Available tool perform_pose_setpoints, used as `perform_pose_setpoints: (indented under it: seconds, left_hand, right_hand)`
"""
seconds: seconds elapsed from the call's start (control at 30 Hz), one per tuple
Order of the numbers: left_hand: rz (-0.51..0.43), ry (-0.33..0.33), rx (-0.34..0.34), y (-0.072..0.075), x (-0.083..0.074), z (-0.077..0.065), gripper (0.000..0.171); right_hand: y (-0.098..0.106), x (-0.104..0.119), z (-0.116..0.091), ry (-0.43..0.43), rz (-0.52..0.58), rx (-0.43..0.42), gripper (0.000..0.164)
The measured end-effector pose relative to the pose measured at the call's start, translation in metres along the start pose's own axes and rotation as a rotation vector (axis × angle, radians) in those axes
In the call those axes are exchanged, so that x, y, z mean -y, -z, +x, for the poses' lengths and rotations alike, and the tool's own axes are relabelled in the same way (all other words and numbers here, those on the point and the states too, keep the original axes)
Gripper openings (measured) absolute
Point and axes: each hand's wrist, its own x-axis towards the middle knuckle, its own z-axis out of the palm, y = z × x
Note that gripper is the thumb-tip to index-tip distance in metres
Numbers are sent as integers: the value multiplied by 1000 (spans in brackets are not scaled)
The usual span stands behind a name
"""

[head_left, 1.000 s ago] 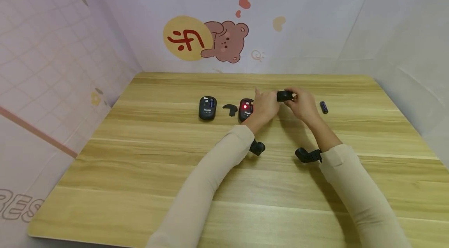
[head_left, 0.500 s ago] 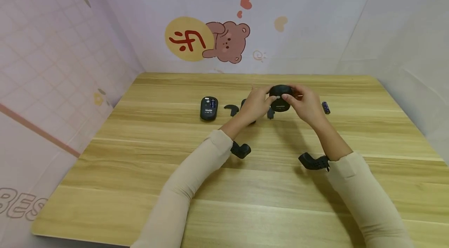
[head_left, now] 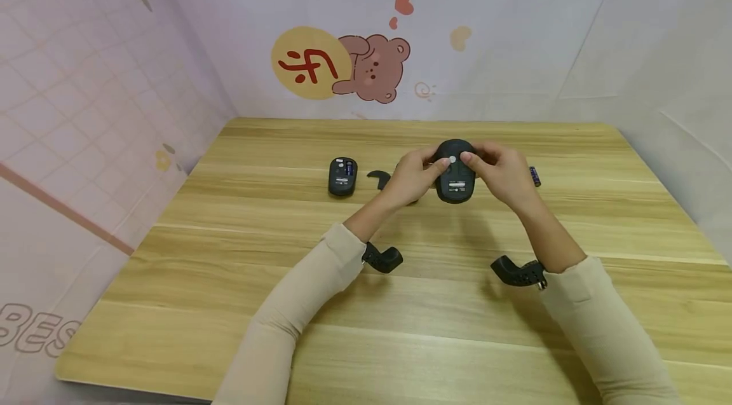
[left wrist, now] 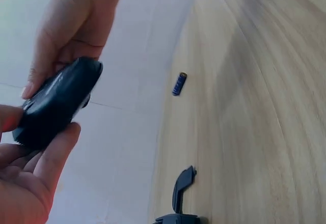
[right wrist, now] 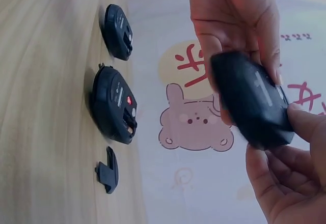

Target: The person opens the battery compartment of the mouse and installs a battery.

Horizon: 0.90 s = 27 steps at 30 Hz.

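Observation:
Both hands hold a black computer mouse (head_left: 455, 187) above the table, its underside with a white label facing the head camera. My left hand (head_left: 410, 175) grips its left side, thumb on the underside. At the right side, my right hand (head_left: 506, 175) pinches it, thumb likewise on the underside. The right wrist view shows a second mouse (right wrist: 114, 104) lying upside down with a red light lit and its battery slot uncovered. Beside it lies a loose battery cover (right wrist: 107, 173). In the head view, my left hand mostly hides that second mouse.
Another upturned mouse (head_left: 342, 177) with a blue battery in its slot lies to the left. A battery cover (head_left: 380, 178) lies between the mice. One loose blue battery (head_left: 534, 177) is on the wooden table (head_left: 434, 329), right of my right hand. A printed cloth wall (head_left: 503, 74) stands behind.
The held mouse has tipped from edge-on until its underside faces the head camera, and has come slightly nearer. My left hand has shifted left and down, with both thumbs now on the underside.

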Motion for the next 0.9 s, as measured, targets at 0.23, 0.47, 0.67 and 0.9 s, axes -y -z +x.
perform_pose_setpoints:
  seconds: [0.23, 0.47, 0.67, 0.9]
  left_hand:
    - [-179, 94, 107, 7, -8, -7, 47]
    - [-224, 127, 84, 4, -7, -11, 42]
    - [-223, 174, 43, 3, -2, -14, 43]
    - [-200, 158, 14, 7, -2, -16, 45]
  right_hand:
    - [7, 8, -5, -110, 39, 42, 51]
    - [3, 9, -7, -139, 105, 38, 50]
    - [-4, 9, -7, -163, 101, 69, 53]
    - [-6, 18, -9, -170, 126, 113, 48]
